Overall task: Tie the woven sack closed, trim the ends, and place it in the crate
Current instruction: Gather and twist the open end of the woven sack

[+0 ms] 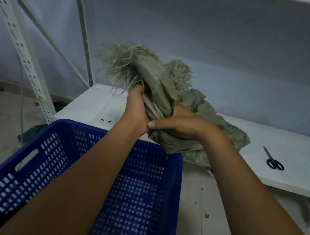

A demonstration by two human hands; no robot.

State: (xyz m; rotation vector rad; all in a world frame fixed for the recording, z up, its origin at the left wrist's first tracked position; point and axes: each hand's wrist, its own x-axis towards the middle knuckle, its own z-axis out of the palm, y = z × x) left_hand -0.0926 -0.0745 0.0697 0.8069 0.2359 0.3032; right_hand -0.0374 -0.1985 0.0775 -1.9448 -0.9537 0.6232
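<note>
On the white table: the woven sack slumps at the near edge, neck gathered and raised, frayed ends splayed upward.
Left hand: fingers curled round the bunched neck, gripping it just under the fringe.
Right hand: wrapped round the neck lower down, thumb against the left hand.
Crate: blue, perforated, just before the table, under both forearms.
Scissors: black-handled, on the table, well apart from the sack.
</note>
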